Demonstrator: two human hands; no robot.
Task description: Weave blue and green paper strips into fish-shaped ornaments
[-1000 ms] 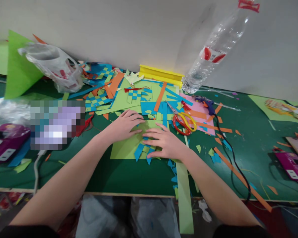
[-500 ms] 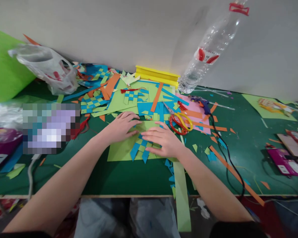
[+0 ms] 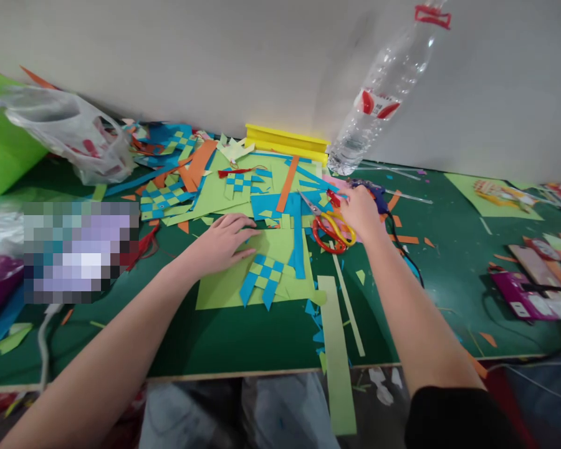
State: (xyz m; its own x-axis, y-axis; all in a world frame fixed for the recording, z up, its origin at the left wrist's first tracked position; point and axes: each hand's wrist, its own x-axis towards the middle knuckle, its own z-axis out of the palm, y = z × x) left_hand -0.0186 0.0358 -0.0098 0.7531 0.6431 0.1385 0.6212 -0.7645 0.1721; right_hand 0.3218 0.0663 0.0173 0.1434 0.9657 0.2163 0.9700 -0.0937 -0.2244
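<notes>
My left hand [image 3: 227, 244] lies with its fingers spread on the upper left part of a light green paper sheet [image 3: 219, 293]. A small woven fish [image 3: 265, 274] of blue and green paper strips lies flat on that sheet, just right of my left hand and apart from it. My right hand [image 3: 359, 211] is stretched over the pink paper, with its fingertips beside a small red tassel [image 3: 333, 199]. Whether the fingers grip the tassel is hidden. Scissors [image 3: 334, 229] with red and yellow handles lie just left of my right hand. A dark blue glue gun [image 3: 378, 196] lies right behind it.
Woven paper pieces [image 3: 166, 199] and scraps lie farther back. A plastic bottle [image 3: 367, 106] and a yellow holder [image 3: 287, 142] stand against the wall. A plastic bag [image 3: 81, 137] and a phone [image 3: 81, 249] are at left. A long green strip [image 3: 336, 355] overhangs the table edge.
My right hand has left the woven fish and moved up and right, past the scissors to the red tassel. The fish now shows fully. My left hand has stayed on the sheet.
</notes>
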